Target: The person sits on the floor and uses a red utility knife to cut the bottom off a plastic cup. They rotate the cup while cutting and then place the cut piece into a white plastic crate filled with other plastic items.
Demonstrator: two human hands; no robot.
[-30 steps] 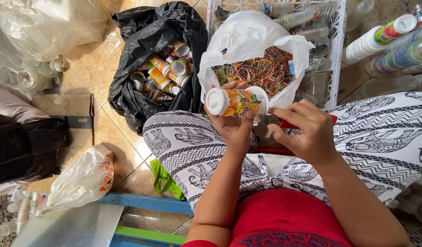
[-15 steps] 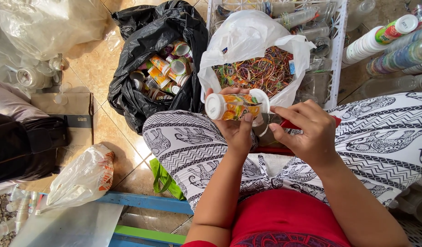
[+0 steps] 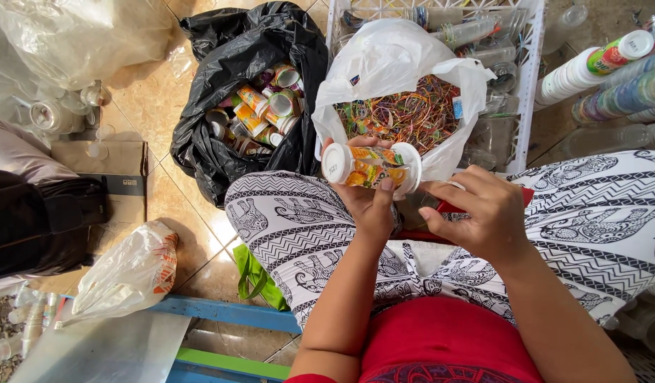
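Left hand (image 3: 370, 202) gripped a small bottle (image 3: 370, 169) sideways, fingers wrapped round it. Right hand (image 3: 480, 216) beside it, fingers curled; hold unclear. White bag (image 3: 405, 60) of rubber bands (image 3: 405, 113) behind.

Bright, even daylight; shadows soft. Mild glare on clear plastic sheet (image 3: 72, 28) upper left. Focus sharp at centre; slight wide-angle stretch at edges. No motion blur.

Tan glossy floor tiles (image 3: 146, 106) underfoot, daylight glinting off them; a white plastic crate (image 3: 529, 78) stands ahead, a cardboard box (image 3: 118, 167) left, blue and green boards (image 3: 221, 315) nearest me
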